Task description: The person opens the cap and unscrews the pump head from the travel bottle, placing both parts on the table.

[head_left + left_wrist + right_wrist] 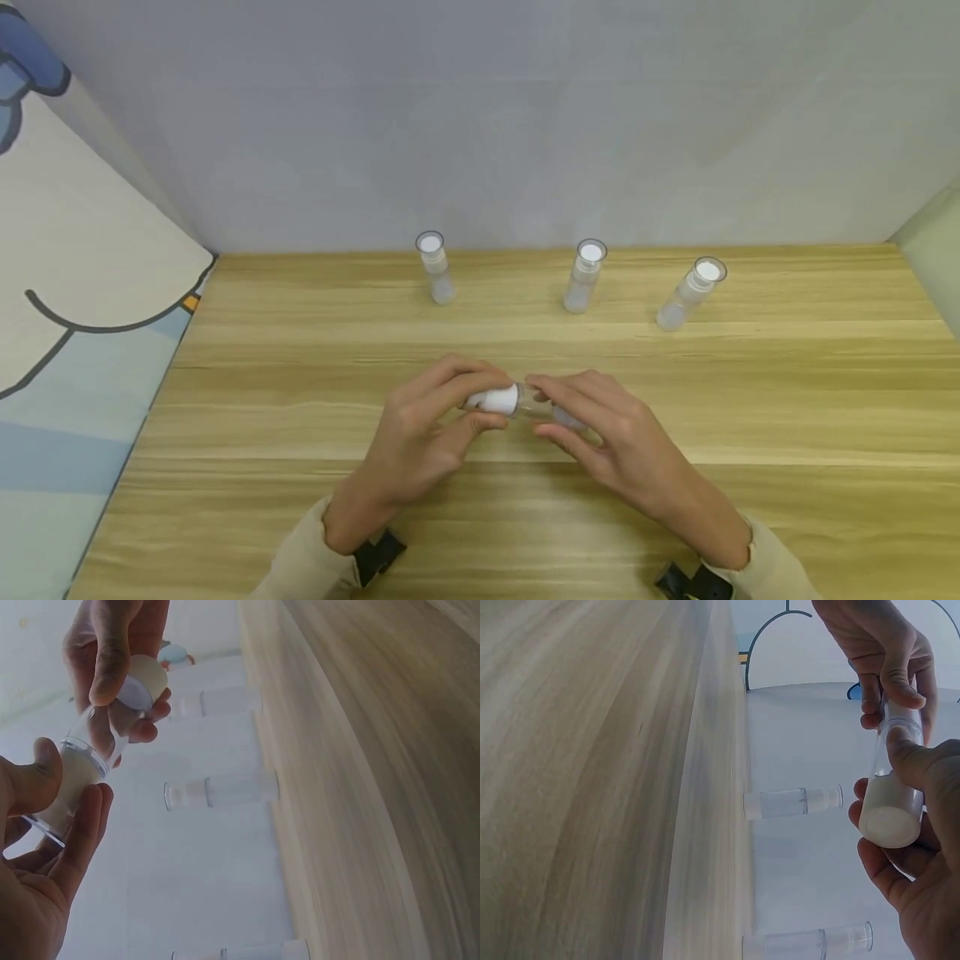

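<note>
Both hands hold a small clear bottle (501, 401) with a white collar, lying sideways over the wooden table. My left hand (420, 429) grips its white top end between thumb and fingers. Around the clear body and the base end curl the fingers and thumb of my right hand (618, 425). In the right wrist view the bottle's round white base (891, 817) faces the camera. The left wrist view shows the white collar (79, 776) under a clear cap in the left fingers. Part of the bottle is hidden behind the fingers.
Three similar bottles stand upright at the table's back: one on the left (442, 287), another near the middle (577, 296) and a third on the right (673, 313). Behind them rises a grey wall (510, 150). A cartoon-printed panel (97, 250) borders the left side.
</note>
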The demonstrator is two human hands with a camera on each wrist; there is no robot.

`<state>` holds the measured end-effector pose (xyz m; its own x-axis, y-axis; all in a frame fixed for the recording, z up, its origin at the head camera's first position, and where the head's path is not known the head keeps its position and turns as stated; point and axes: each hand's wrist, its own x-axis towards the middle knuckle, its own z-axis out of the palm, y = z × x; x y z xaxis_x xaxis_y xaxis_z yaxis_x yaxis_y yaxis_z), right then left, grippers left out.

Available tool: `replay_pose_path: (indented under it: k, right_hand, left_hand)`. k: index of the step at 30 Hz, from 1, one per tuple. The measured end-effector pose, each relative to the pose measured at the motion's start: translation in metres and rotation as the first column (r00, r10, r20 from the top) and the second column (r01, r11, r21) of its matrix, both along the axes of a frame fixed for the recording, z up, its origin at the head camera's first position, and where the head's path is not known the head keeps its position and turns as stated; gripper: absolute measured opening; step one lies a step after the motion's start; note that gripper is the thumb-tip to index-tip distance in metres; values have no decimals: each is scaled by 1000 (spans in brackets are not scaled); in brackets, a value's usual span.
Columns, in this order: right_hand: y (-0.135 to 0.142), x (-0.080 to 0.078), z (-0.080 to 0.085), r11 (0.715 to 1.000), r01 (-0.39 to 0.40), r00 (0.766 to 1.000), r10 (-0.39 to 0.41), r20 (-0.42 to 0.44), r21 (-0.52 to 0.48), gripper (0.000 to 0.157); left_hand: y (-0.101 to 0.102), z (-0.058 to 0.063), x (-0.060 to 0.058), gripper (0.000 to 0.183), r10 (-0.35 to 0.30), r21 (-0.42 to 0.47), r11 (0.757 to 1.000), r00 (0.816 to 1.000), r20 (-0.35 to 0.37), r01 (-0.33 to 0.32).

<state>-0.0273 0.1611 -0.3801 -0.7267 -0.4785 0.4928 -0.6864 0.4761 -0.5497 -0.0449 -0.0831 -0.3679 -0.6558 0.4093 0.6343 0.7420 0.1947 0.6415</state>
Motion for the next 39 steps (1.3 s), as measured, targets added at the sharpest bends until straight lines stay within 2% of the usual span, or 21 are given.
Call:
replay_pose_path:
  k: [6,14,22,25,30,32,34,39]
  right_hand:
    - [1,1,1,1000,19,1000,-19,-18,16,49]
    - [-1,1,3,997,53,996,-49,-77,51,45]
    - [-2,0,4,999,39,998,-37,-56,38,50]
    - [-2,-1,6,999,25,999,-24,-31,22,47]
    - [-1,-2,5,1000,-16,1000,16,18,-13,55]
    - [2,-3,2,999,-34,999,35,41,-34,55]
    - [7,-3,-2,998,-28,998,31,55,-59,50]
    - [20,-5,-6,986,13,999,-7,41,-167,40]
  left_hand:
    - [2,1,2,33,32,-14,999,999,37,-31]
    - [1,1,5,32,108,-58,993,988,108,-102]
    - [-1,2,4,30,109,-61,993,984,138,-102]
    - [-2,2,4,30,106,-52,994,985,137,-99]
    - [-2,4,3,30,81,-41,996,990,118,-77]
    - [-5,6,2,30,65,-28,998,992,104,-62]
    - [-13,9,0,33,73,13,997,992,99,-74]
    - [-40,21,-5,45,167,97,979,976,140,-181]
